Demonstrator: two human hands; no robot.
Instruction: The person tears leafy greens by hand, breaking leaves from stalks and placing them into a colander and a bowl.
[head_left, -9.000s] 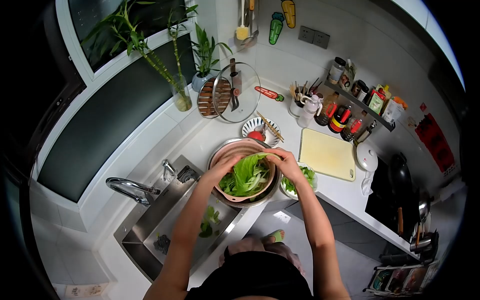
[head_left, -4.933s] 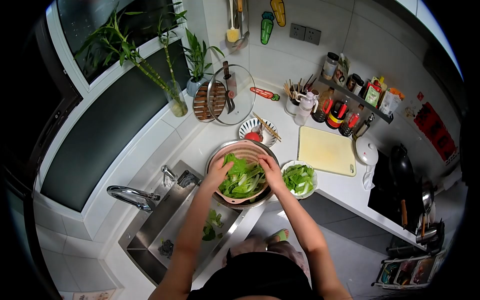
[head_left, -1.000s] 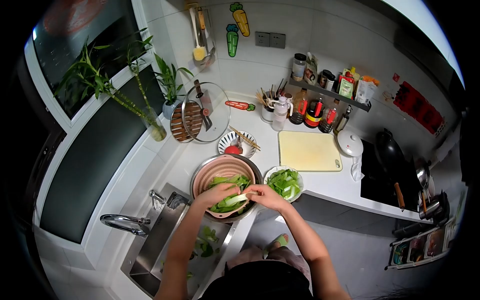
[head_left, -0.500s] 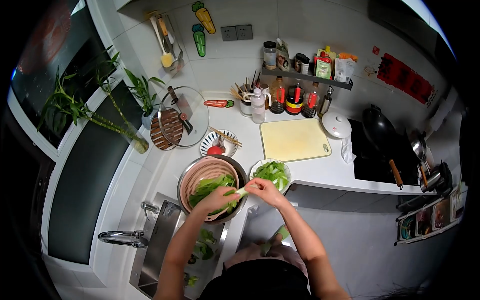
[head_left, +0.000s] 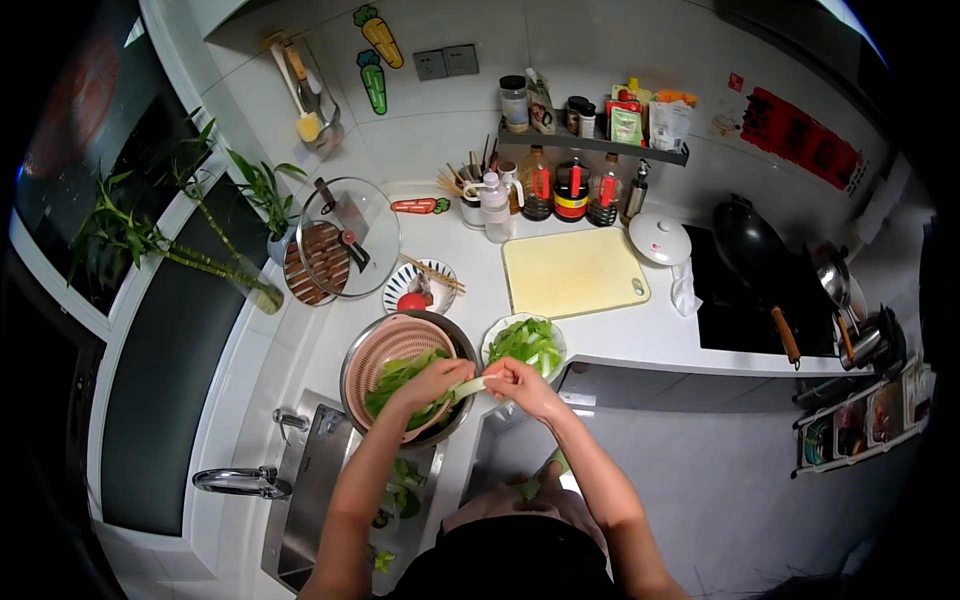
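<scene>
My left hand (head_left: pixel 437 383) is closed on a leafy green (head_left: pixel 472 387) over the right side of a pink colander (head_left: pixel 388 345). The pale stalk of that leafy green reaches across to my right hand (head_left: pixel 522 385), whose fingers pinch its other end. Under the colander is a metal bowl (head_left: pixel 462 338); more green leaves (head_left: pixel 392 382) lie in the colander, partly hidden by my left hand. Just beyond my right hand stands a white plate (head_left: pixel 489 338) heaped with cut greens (head_left: pixel 527 342).
A sink (head_left: pixel 312 500) with scraps of leaves and a faucet (head_left: pixel 245 482) is at the lower left. Behind are a patterned plate (head_left: pixel 398 287) with a tomato, a glass lid (head_left: pixel 375 235), a cutting board (head_left: pixel 572 270) and several bottles. A wok (head_left: pixel 750 240) stands on the cooktop at right.
The view has shifted slightly, so the scene sits further left. Both hands stay on the leafy green, and a longer piece of its pale stalk shows between them.
</scene>
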